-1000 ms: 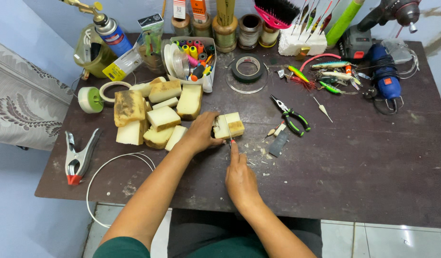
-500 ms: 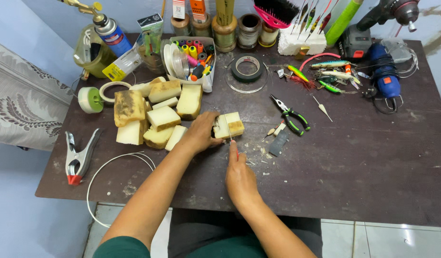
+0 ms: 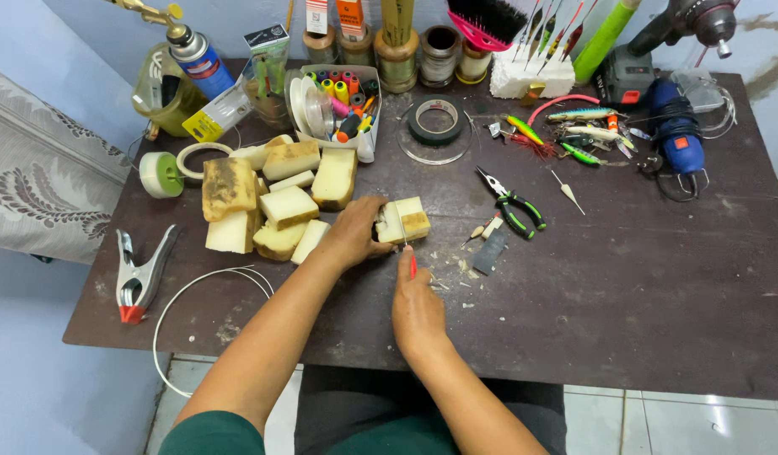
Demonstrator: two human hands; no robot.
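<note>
Two hands work one foam block (image 3: 404, 221) on the bench (image 3: 625, 295) — left hand (image 3: 355, 234) clamps it, right hand (image 3: 416, 305) just behind grips a red-handled blade (image 3: 411, 259). Best kept short, steady strokes — fingers off the cut line.

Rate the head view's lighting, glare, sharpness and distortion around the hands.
Head view: soft, even light with faint shadows; the left hand gripping the foam block and the right hand holding the red-handled blade look sharp; mild sheen on the dark table; edges bow slightly from the wide lens.
</note>
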